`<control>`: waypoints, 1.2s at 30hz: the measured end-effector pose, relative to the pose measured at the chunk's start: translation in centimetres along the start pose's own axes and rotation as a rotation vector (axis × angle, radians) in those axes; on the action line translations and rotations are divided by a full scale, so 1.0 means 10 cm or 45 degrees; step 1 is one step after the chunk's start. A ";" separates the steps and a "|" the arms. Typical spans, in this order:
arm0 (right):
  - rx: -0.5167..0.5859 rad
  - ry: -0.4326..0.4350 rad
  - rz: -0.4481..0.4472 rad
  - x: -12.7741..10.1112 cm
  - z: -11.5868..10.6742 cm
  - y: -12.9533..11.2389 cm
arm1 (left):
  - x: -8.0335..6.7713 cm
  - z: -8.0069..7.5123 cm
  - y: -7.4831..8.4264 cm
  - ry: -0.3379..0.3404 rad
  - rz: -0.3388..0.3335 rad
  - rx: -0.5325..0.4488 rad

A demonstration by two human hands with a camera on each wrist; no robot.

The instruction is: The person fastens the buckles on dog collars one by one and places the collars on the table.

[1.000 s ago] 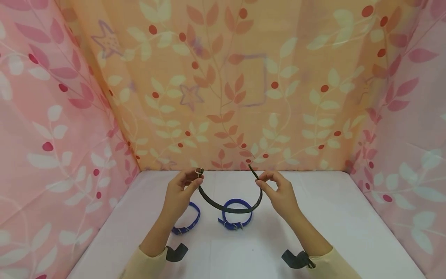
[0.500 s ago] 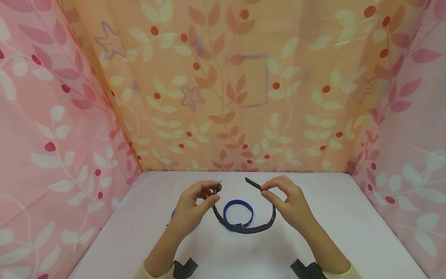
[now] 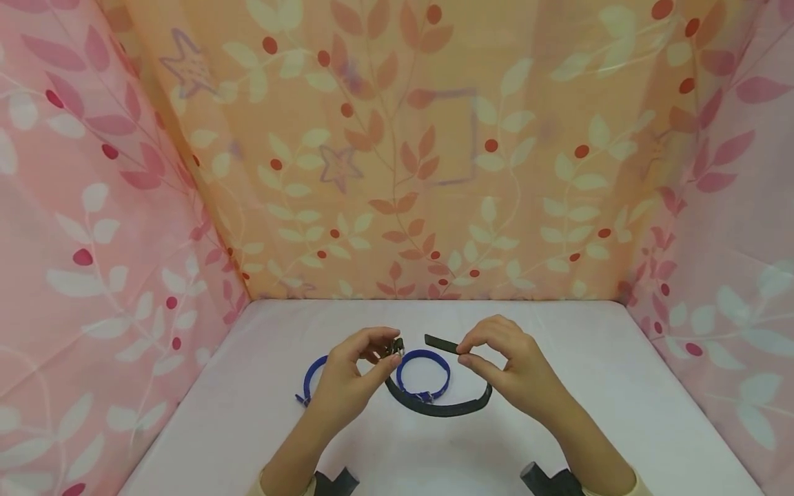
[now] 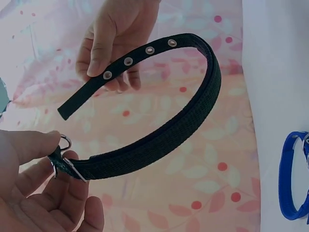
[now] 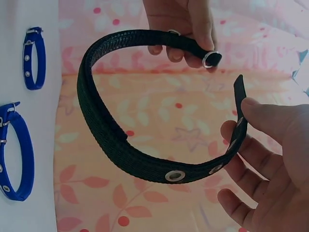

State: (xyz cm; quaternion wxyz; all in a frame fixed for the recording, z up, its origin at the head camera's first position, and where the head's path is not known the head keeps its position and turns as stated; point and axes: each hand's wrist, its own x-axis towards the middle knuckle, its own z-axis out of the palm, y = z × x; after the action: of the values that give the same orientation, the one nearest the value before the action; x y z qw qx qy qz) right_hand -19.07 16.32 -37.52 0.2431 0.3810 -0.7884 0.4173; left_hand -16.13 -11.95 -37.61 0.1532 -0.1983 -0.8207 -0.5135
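Note:
Between my hands a dark green pet collar (image 3: 437, 409) hangs in an open loop above the table. My left hand (image 3: 353, 368) pinches its buckle end, where a metal buckle (image 4: 75, 169) and a D-ring (image 4: 65, 142) show in the left wrist view. Thumb and fingers of my right hand (image 3: 511, 358) pinch the strap close to its free tip (image 5: 239, 84), which points toward the buckle with a gap between. Metal eyelets (image 5: 175, 176) run along that strap end. Behind the loop lies a blue collar (image 3: 424, 353), buckled into a ring.
A second blue collar (image 3: 315, 366) lies farther left, partly hidden by my left hand. The white table (image 3: 620, 386) ends at an orange leaf-patterned curtain (image 3: 384, 227) at the back, with pink curtains (image 3: 124, 331) at both sides.
Both hands have come nearer the body and moved right, the left hand most. The collar's two ends are closer together, and its tip has swung down from upright toward the buckle.

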 end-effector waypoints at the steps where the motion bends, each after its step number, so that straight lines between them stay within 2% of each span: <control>1: -0.002 -0.004 0.000 0.00 0.00 -0.01 | 0.00 0.00 0.01 -0.001 -0.004 0.005; 10: -0.018 -0.077 0.039 0.00 -0.02 -0.06 | -0.04 -0.02 0.07 0.007 0.045 0.035; 16: -0.005 -0.089 -0.007 -0.02 0.02 -0.05 | -0.04 -0.01 0.09 -0.007 -0.032 -0.013; 21: 0.017 -0.084 -0.082 -0.02 0.08 -0.03 | -0.02 0.03 0.07 -0.033 -0.056 -0.094; 26: -0.012 -0.106 -0.025 -0.02 0.13 -0.06 | -0.01 0.06 0.03 -0.074 -0.081 -0.147; 31: -0.037 -0.111 0.037 -0.04 0.14 -0.11 | 0.00 0.07 0.00 -0.148 -0.174 -0.183; 36: -0.061 -0.114 0.006 -0.04 0.14 -0.11 | 0.00 0.08 -0.02 -0.183 -0.241 -0.233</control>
State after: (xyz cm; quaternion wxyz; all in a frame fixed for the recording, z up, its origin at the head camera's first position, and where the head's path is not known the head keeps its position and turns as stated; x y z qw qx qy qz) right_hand -18.07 14.88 -38.01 0.2155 0.3916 -0.8091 0.3815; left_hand -16.27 -11.36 -38.11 0.0264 -0.1694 -0.7944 -0.5827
